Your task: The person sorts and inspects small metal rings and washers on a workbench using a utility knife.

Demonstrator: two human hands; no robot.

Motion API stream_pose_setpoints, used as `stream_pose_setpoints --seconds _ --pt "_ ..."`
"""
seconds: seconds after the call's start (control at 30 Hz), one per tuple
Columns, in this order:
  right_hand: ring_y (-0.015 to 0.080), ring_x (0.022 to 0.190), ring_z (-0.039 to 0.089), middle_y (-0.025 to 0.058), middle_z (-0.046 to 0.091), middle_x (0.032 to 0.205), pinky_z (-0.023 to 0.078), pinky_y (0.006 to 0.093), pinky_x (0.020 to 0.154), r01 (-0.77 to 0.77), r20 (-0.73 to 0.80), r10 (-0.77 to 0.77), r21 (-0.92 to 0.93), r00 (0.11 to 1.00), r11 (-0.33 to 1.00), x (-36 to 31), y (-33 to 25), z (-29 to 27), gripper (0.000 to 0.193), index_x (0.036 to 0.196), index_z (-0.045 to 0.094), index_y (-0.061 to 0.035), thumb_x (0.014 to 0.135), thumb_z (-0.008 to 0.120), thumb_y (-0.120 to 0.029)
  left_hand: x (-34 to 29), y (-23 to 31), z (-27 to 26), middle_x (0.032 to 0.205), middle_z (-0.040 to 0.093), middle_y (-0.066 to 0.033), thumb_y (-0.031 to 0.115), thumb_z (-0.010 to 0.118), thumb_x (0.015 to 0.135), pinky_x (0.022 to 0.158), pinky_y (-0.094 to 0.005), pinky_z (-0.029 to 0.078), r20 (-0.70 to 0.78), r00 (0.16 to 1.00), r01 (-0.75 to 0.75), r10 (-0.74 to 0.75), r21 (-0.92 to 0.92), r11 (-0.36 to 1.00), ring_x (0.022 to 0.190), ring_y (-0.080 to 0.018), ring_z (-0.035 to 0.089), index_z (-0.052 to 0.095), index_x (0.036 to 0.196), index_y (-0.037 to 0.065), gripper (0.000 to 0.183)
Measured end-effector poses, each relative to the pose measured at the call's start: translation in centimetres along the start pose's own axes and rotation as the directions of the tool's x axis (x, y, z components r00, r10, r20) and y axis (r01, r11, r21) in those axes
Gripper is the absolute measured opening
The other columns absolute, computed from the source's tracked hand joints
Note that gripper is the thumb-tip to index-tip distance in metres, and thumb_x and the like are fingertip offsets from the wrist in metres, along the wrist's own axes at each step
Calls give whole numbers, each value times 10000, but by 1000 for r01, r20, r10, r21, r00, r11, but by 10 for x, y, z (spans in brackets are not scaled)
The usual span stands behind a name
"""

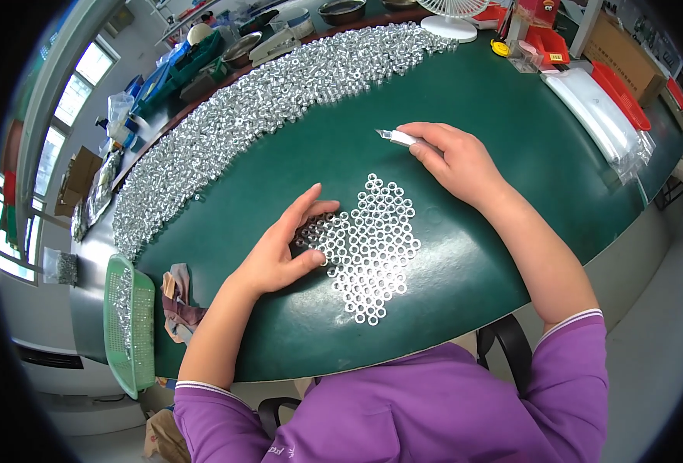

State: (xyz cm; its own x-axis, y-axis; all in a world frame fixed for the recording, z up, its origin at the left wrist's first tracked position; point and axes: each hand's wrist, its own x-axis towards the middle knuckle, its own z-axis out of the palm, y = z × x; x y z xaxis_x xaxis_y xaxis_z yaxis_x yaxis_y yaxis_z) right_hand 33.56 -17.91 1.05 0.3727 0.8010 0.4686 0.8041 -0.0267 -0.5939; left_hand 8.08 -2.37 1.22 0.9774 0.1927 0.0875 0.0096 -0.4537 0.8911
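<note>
A flat, single-layer patch of small silvery metal rings (376,247) lies on the green tabletop in front of me. My left hand (284,243) rests at the patch's left edge, fingers apart and curved around the nearest rings. Above the table, beyond the patch on the right, my right hand (453,158) is closed on a white-handled knife (400,137) with a short pointed blade aimed left. A long heap of the same kind of metal pieces (280,92) curves along the far and left side of the table.
A green basket (145,332) of metal pieces stands at the left edge, with a crumpled cloth (179,302) beside it. At the right lie clear plastic bags (592,116) and a red tray (619,94). A white fan (449,28) and metal bowls (241,51) stand at the back.
</note>
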Motion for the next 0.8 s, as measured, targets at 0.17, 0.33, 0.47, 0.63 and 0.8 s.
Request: stream_pose_setpoints --seconds 0.17,0.33,0.47,0.63,0.8 --pt "258 911 598 74 631 982 472 355 795 -1 32 1 -18 999 1000 -1 -3 4 225 1077 603 -120 878 532 -198 -3 15 -11 1319 422 -141 560 742 515 1019 -417 327 22 988 -129 152 648 750 1220 -321 400 368 1348 50 1046" --pt "255 906 597 73 629 975 472 354 790 -2 41 3 -35 999 999 0 0 1 223 1073 604 -121 879 528 -202 18 14 -5 1084 510 -90 611 635 630 813 -379 449 158 979 -204 133 835 512 987 -257 512 539 1118 58 744" --pt "223 862 607 84 630 1002 474 314 771 -22 16 22 -8 1000 1000 1 0 -2 249 1110 603 -99 870 558 -150 18 15 -3 999 517 -75 442 615 759 680 -362 490 174 976 -219 134 830 513 906 -242 548 549 1012 65 459" --pt "254 903 598 76 627 975 473 361 792 -28 25 28 -14 999 1000 1 5 0 235 1086 601 -128 881 524 -215 14 10 -2 1025 524 -104 273 610 749 683 -371 484 165 979 -202 117 804 560 919 -284 555 534 962 56 313" --pt "263 911 597 83 627 988 474 369 795 -34 47 35 -19 998 999 1 4 0 241 1093 599 -131 884 521 -220 12 5 -3 964 539 -88 221 622 735 635 -355 486 186 957 -279 222 798 534 849 -267 572 548 921 60 257"
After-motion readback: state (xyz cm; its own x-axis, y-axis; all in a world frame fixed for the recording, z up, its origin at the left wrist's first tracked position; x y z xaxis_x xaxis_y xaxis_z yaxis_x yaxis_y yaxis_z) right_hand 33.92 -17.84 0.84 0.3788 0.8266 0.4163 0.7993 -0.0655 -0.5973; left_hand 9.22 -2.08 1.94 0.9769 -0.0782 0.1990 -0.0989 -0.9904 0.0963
